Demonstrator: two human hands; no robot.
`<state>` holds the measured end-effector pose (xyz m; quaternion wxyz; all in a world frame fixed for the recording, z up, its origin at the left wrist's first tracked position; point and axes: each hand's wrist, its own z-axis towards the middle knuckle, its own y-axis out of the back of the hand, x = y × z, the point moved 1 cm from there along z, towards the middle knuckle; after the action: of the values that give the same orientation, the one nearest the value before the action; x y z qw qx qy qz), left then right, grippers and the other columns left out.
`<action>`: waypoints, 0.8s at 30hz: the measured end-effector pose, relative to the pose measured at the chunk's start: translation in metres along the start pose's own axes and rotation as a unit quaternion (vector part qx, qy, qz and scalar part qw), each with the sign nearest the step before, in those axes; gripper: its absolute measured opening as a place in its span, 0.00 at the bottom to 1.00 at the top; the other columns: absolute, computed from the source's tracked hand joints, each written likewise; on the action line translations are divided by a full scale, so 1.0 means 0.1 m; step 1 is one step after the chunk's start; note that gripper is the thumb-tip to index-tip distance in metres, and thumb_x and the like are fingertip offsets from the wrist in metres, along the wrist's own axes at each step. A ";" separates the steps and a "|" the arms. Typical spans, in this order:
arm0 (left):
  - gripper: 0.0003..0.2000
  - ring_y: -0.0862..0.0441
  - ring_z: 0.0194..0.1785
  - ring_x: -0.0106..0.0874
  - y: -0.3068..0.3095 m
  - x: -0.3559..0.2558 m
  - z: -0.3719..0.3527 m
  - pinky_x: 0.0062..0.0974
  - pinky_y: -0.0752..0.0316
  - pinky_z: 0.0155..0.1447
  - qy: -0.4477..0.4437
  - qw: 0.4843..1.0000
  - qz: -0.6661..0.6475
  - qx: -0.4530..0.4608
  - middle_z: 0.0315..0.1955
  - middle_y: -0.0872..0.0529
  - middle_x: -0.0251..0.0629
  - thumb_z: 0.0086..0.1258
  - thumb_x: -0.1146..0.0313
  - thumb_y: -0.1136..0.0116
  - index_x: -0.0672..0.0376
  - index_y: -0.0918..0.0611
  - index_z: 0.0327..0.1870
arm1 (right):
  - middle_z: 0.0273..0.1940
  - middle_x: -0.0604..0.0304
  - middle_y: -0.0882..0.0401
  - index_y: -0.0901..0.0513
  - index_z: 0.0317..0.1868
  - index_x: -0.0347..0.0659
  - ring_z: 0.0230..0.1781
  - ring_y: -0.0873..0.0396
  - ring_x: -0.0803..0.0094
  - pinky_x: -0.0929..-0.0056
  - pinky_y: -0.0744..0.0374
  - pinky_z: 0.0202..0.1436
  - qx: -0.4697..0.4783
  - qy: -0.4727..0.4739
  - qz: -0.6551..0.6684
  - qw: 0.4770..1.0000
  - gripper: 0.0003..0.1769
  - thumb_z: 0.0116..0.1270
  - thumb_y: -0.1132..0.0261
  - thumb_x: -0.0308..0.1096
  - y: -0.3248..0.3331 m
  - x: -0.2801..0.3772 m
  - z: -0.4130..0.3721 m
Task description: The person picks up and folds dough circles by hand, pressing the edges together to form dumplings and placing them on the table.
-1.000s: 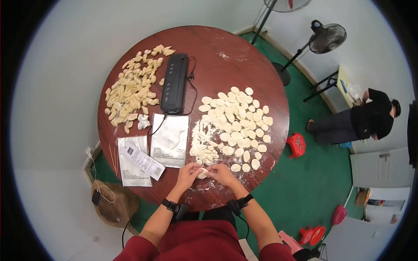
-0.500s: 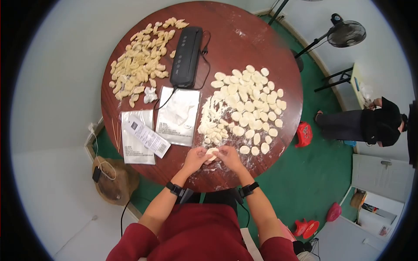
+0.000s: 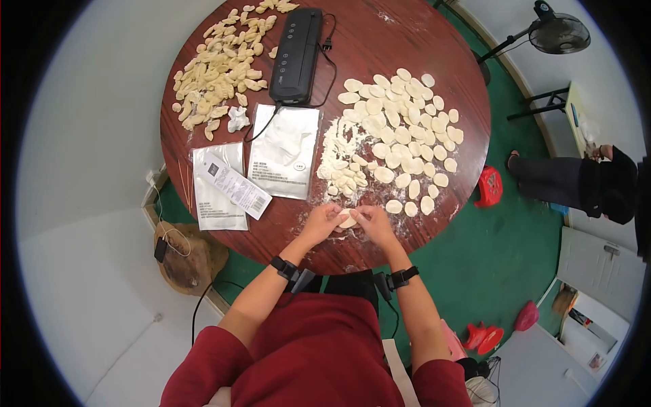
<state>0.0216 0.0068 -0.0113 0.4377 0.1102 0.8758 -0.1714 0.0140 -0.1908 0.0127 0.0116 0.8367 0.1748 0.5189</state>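
Note:
At the near edge of the round table, my left hand (image 3: 321, 224) and my right hand (image 3: 374, 223) hold a pale dough disc (image 3: 348, 218) between them. Fingers of both hands pinch it from its two sides. Just beyond my hands lie small dough pieces (image 3: 346, 180) beside a patch of loose flour (image 3: 336, 146). Many flat dough discs (image 3: 402, 135) spread over the right part of the table, some overlapping. Shaped dough pieces (image 3: 220, 73) form a pile at the far left.
The dark red table (image 3: 369, 41) also bears a black machine (image 3: 296, 57) with a cord, silver packets (image 3: 285, 152) and a labelled package (image 3: 236, 185). Right of it are a red stool (image 3: 489, 186), a fan (image 3: 559, 34) and another person (image 3: 586, 182) by a small table (image 3: 578, 122).
The head view has shifted, so the table and its contents appear higher and slightly to the right. Both hands remain on the dough disc.

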 end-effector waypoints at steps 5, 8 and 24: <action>0.10 0.14 0.38 0.26 0.05 0.14 -0.02 0.28 0.19 0.42 -0.039 0.990 0.124 -0.060 0.33 0.12 0.40 0.69 0.69 0.30 0.64 0.20 0.42 | 0.32 0.53 0.12 0.11 0.45 0.36 0.29 0.14 0.64 0.65 0.18 0.36 -0.164 0.004 -0.138 0.977 0.09 0.70 0.30 0.32 0.31 -0.16 -0.12; 0.14 0.12 0.38 0.32 0.12 0.37 0.08 0.32 0.19 0.44 -0.062 0.971 0.192 -0.129 0.34 0.11 0.44 0.63 0.71 0.27 0.62 0.20 0.45 | 0.33 0.52 0.15 0.12 0.45 0.37 0.30 0.16 0.60 0.64 0.19 0.36 -0.195 0.043 -0.187 0.962 0.09 0.64 0.27 0.28 0.44 -0.10 -0.22; 0.18 0.12 0.37 0.26 0.18 0.14 -0.08 0.26 0.18 0.40 -0.037 0.973 0.181 -0.136 0.35 0.08 0.43 0.55 0.82 0.26 0.62 0.16 0.48 | 0.31 0.54 0.16 0.14 0.34 0.41 0.40 0.20 0.48 0.52 0.23 0.44 -0.125 0.096 -0.275 0.949 0.10 0.55 0.22 0.33 0.26 -0.11 -0.20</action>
<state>0.0139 0.0272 -0.0219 0.5040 0.2001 0.8398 0.0271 -0.0005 -0.2219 0.0175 0.2412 0.6944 0.3318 0.5913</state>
